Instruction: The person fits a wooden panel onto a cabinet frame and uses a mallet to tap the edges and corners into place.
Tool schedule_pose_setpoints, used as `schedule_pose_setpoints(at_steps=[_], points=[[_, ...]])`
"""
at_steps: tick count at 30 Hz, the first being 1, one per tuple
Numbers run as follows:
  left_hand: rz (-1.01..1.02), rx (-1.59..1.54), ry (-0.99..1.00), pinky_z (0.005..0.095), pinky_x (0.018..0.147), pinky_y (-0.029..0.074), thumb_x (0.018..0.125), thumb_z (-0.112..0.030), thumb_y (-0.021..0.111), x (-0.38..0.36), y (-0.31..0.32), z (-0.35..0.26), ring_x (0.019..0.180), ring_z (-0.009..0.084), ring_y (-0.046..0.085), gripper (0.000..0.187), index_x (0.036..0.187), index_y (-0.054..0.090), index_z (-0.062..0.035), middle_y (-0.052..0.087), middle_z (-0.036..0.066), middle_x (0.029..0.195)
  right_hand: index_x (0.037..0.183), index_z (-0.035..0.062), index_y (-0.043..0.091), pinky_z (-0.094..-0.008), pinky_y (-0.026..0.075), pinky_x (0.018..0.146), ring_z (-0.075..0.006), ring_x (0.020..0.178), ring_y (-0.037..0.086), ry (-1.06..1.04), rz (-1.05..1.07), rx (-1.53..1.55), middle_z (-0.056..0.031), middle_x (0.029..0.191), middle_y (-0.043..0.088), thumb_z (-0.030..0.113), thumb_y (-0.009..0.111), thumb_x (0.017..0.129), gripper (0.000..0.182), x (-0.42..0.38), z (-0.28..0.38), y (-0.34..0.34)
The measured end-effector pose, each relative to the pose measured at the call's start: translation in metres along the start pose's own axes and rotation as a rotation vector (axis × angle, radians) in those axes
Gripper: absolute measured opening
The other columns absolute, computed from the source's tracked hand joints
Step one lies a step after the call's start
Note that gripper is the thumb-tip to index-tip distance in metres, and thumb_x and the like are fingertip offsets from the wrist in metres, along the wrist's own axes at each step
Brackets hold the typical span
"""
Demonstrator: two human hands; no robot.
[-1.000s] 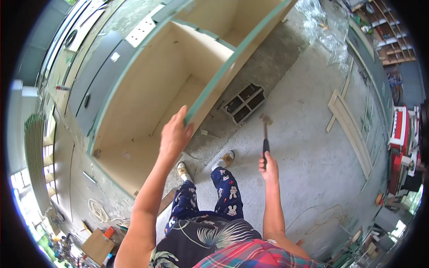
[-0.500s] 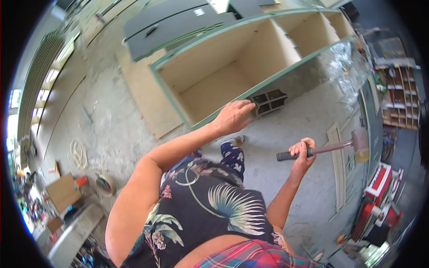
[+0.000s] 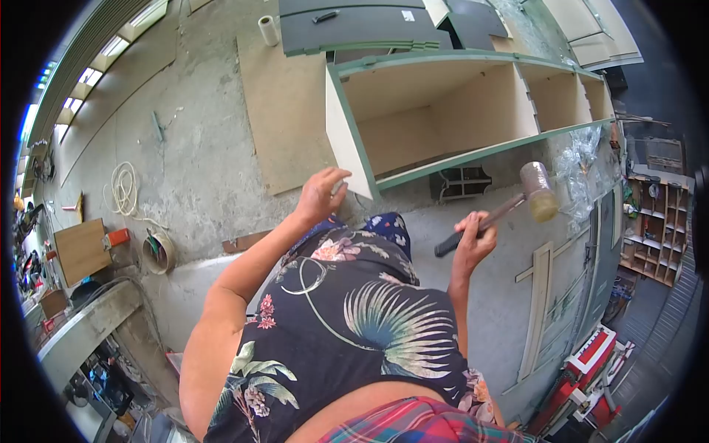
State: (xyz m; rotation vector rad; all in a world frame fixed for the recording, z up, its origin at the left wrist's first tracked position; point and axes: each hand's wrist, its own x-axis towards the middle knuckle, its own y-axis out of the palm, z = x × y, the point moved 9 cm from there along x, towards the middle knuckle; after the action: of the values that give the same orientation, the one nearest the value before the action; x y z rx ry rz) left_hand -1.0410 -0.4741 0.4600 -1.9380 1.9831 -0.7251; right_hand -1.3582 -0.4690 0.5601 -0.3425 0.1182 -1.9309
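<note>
A long cabinet carcass (image 3: 450, 151) of pale board with green edging lies on its side on the concrete floor, its open compartments facing me. My left hand (image 3: 320, 192) rests on the cabinet's near end panel, fingers at its lower corner. My right hand (image 3: 473, 238) grips the black handle of a rubber mallet (image 3: 537, 192), raised with its pale head just below the cabinet's front edge, apart from it.
Dark grey door panels (image 3: 354, 26) lie behind the cabinet. A brown board (image 3: 284, 103) lies flat to its left. A small divided crate (image 3: 459, 182) sits under the front edge. Wood strips (image 3: 537, 310) lie at right; a rope coil (image 3: 124, 186) and tape roll (image 3: 156, 252) at left.
The view has swung round and the cabinet now lies across the upper frame. My left hand slid to the cabinet's end corner. My right hand raised the mallet from hanging down to head-up.
</note>
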Motion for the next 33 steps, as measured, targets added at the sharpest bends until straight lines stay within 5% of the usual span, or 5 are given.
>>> schedule_pose_setpoints(at_steps=[9, 16, 25, 28, 33], points=[[-0.131, -0.198, -0.269, 0.0328, 0.073, 0.051, 0.083, -0.008, 0.061, -0.046, 0.039, 0.004, 0.085, 0.0247, 0.066, 0.020, 0.102, 0.066, -0.0032, 0.067, 0.014, 0.096, 0.086, 0.0002, 0.054, -0.0359, 0.043, 0.059, -0.0197, 0.060, 0.052, 0.173, 0.614, -0.385, -0.0123, 0.063, 0.051, 0.033, 0.052, 0.097, 0.034, -0.016, -0.077, 0.056], [-0.175, -0.270, -0.399, 0.0328, 0.073, 0.051, 0.083, -0.009, 0.063, -0.059, 0.069, -0.003, 0.082, 0.0227, 0.067, 0.030, 0.113, 0.061, -0.0030, 0.069, 0.012, 0.094, 0.087, -0.0003, 0.055, -0.0397, 0.045, 0.060, -0.0324, 0.064, 0.060, 0.047, 0.659, -0.323, -0.0170, 0.070, 0.060, 0.032, 0.047, 0.098, 0.035, -0.061, -0.059, 0.056], [-0.188, -0.336, -0.521, 0.0356, 0.070, 0.053, 0.084, -0.013, 0.065, -0.047, 0.080, 0.023, 0.074, 0.0241, 0.067, 0.052, 0.131, 0.046, -0.0016, 0.069, 0.015, 0.086, 0.084, -0.0021, 0.055, -0.0403, 0.044, 0.060, -0.0336, 0.062, 0.057, 0.072, 0.742, -0.381, -0.0187, 0.070, 0.059, 0.028, 0.046, 0.098, 0.034, -0.062, -0.075, 0.092], [-0.142, -0.330, -0.544, 0.0367, 0.073, 0.052, 0.083, -0.015, 0.065, -0.034, 0.086, 0.040, 0.076, 0.0256, 0.067, 0.061, 0.138, 0.041, -0.0028, 0.069, 0.014, 0.086, 0.079, 0.0014, 0.054, -0.0362, 0.041, 0.055, -0.0209, 0.055, 0.051, 0.072, 0.692, -0.343, -0.0120, 0.061, 0.052, 0.030, 0.045, 0.099, 0.037, -0.065, -0.081, 0.096], [-0.059, -0.285, -0.532, 0.0344, 0.073, 0.051, 0.080, -0.016, 0.069, -0.015, 0.085, 0.055, 0.076, 0.0219, 0.065, 0.070, 0.142, 0.039, -0.0047, 0.068, 0.012, 0.086, 0.080, 0.0002, 0.056, -0.0387, 0.042, 0.057, -0.0291, 0.057, 0.054, 0.054, 0.702, -0.467, -0.0167, 0.064, 0.055, 0.028, 0.047, 0.098, 0.034, -0.063, -0.098, 0.097]])
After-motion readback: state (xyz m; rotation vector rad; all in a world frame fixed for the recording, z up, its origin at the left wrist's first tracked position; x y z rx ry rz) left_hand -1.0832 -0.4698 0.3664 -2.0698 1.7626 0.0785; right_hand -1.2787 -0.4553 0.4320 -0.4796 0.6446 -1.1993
